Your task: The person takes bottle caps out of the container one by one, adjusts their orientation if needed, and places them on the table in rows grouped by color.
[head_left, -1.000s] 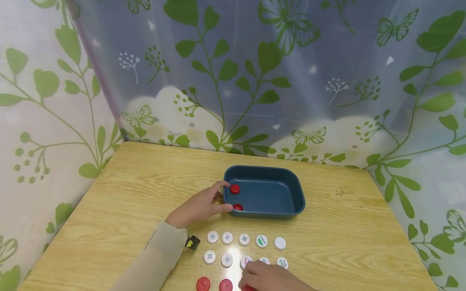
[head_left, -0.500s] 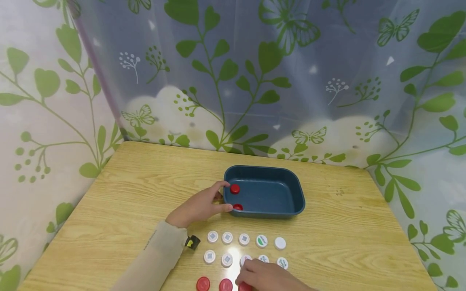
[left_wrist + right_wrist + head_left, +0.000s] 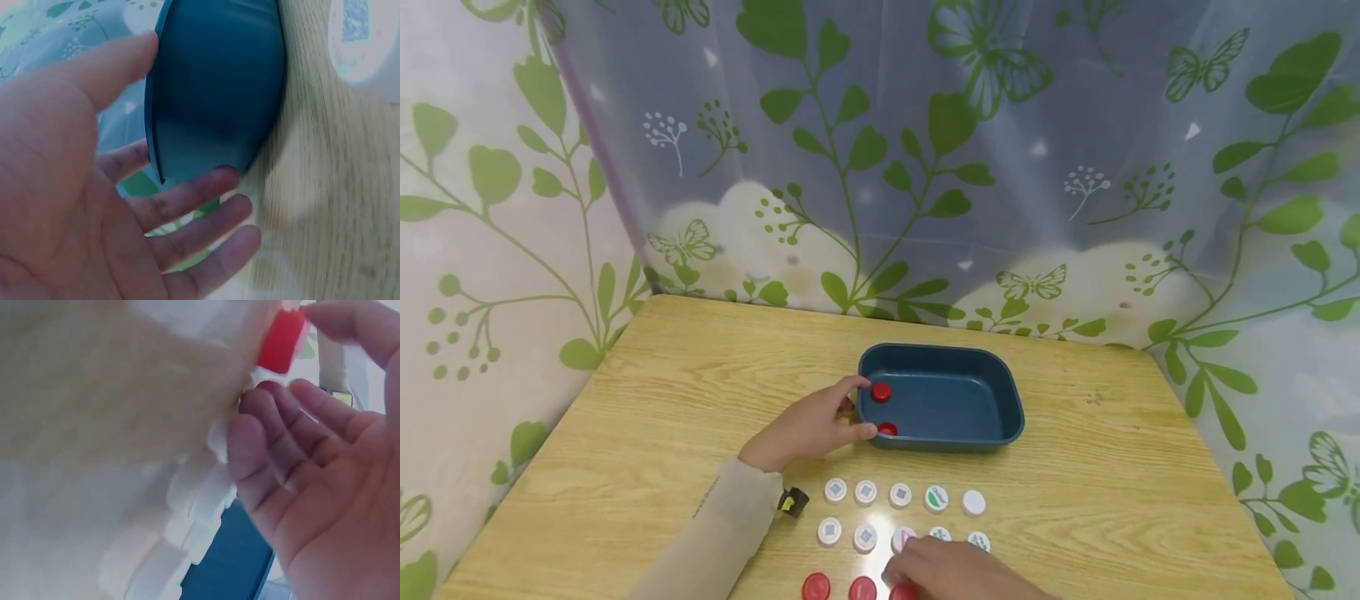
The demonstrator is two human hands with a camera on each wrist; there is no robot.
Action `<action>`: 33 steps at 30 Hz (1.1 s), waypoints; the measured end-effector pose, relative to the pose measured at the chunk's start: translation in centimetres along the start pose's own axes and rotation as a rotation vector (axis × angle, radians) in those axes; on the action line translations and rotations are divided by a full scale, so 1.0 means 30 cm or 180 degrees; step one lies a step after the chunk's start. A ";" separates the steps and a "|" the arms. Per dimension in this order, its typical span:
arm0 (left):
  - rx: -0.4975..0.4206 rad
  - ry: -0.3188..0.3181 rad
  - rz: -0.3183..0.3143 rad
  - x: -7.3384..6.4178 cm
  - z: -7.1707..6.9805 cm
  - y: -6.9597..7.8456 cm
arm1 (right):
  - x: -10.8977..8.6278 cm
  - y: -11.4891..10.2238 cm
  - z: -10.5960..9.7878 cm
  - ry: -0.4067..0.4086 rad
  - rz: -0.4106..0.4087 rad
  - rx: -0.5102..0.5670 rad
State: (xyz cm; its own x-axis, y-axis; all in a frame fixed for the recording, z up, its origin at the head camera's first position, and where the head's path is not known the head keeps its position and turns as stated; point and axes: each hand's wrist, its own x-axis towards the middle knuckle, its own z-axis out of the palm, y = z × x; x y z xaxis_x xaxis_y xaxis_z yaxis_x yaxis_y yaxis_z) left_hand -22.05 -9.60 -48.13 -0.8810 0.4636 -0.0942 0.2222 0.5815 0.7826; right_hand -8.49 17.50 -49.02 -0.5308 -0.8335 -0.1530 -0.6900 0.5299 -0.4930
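My left hand (image 3: 816, 425) holds the left end of a dark blue rectangular basin (image 3: 1015, 417), thumb and index fingertip at its rim. In the left wrist view, the other fingers lie loosely beside the basin's outer wall (image 3: 219, 81). A red bottle cap (image 3: 881, 392) and a second red cap (image 3: 887, 429) lie in the basin's left part. At the bottom, my right hand (image 3: 958, 571) partly covers another red cap (image 3: 903, 592). In the right wrist view, the thumb reaches this red cap (image 3: 284, 340) while the other fingers stand apart from it.
Two rows of white caps, one marked by a green logo (image 3: 936, 499), lie between the basin and my right hand. Two more red caps, a left one (image 3: 816, 587) and its neighbour (image 3: 862, 589), lie at the bottom. A leaf-patterned curtain (image 3: 880, 167) hangs behind the wooden table (image 3: 700, 350).
The red cap under my right hand shifts slightly left between the first and second frames, and more of it shows. The right fingers move slightly left too. My left hand keeps its place.
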 end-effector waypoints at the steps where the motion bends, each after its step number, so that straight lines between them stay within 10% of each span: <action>1: 0.0029 0.0015 0.0008 -0.001 0.001 0.000 | -0.006 -0.001 -0.013 0.0040 0.0013 0.0051; 7: 0.0213 0.0052 0.0027 -0.007 0.006 -0.002 | -0.027 0.032 -0.152 0.0782 -0.0106 -0.0088; 13: 0.0131 -0.0037 -0.0030 -0.013 0.003 -0.006 | 0.044 0.126 -0.374 0.1161 0.0157 -0.0946; 20: 0.0108 -0.0119 -0.0074 -0.007 -0.003 -0.005 | 0.209 0.249 -0.505 0.0725 0.0466 -0.1969; 33: 0.0049 -0.0133 -0.0048 -0.004 -0.007 -0.008 | 0.454 0.299 -0.423 -0.0223 0.0261 -0.2614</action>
State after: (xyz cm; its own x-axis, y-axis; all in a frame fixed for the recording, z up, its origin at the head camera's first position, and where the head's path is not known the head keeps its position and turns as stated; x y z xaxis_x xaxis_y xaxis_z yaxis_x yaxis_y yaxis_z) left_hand -22.08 -9.95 -48.18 -0.8663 0.4819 -0.1318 0.2157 0.5988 0.7713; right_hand -28.17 12.88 -44.65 -0.5819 -0.7807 -0.2278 -0.8047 0.5120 0.3005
